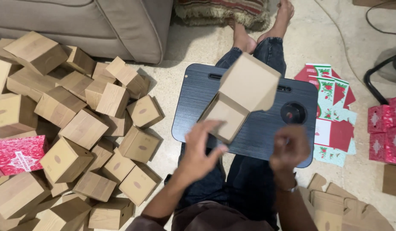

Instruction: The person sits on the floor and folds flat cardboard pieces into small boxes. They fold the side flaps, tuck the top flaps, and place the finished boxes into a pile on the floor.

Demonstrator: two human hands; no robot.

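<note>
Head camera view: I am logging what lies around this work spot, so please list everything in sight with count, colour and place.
Half-folded tan cardboard box: one, above the lap desk, left hand at its lower edge.
Dark ribbed plastic lap desk: one, across the legs.
Folded wood-grain tan cardboard boxes: a large heap, too many to count, floor at left.
Red patterned box: one, in that heap, far left.
Flat red, green and white printed box blanks: a small stack, floor right of the desk.
Red patterned boxes: several, right edge.
Flat tan cardboard blanks: a stack, bottom right.
Beige sofa: one, top left.
Fringed rug: one, top centre.
Left hand: grip open, fingertips touching the box.
Right hand: loosely curled, apparently empty.
</note>
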